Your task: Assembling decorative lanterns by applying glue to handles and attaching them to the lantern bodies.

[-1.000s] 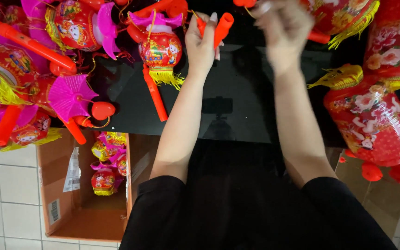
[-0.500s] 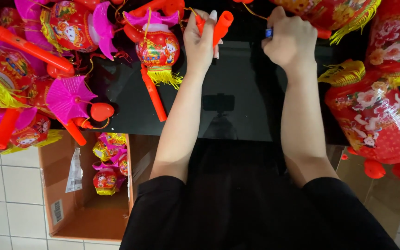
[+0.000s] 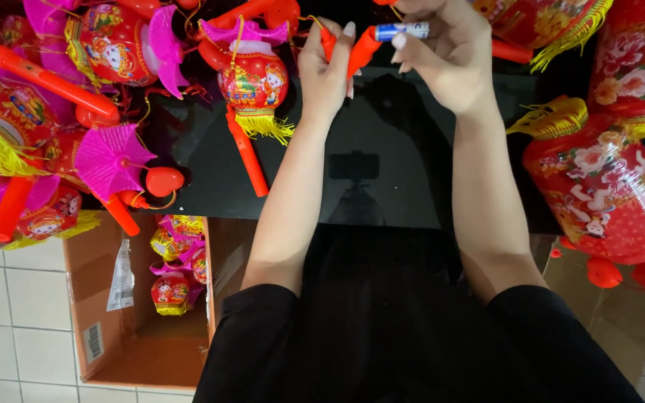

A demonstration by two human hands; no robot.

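Note:
My left hand (image 3: 328, 73) grips an orange plastic lantern handle (image 3: 360, 51) held over the black glossy table (image 3: 382, 179). My right hand (image 3: 448, 60) pinches a small blue-and-white battery (image 3: 401, 31) right at the end of that handle. A red round toy lantern with a pink top and yellow fringe (image 3: 251, 78) lies just left of my left hand, its orange stick (image 3: 246, 153) pointing toward me.
Many red and pink toy lanterns (image 3: 110, 45) crowd the table's left side, and larger red cylinder lanterns (image 3: 602, 186) lie at the right. An open cardboard box (image 3: 98, 298) with a few lanterns stands on the tiled floor at lower left.
My right hand came down from the top edge and shifted left toward the handle, now showing a battery in its fingers. My left hand barely moved.

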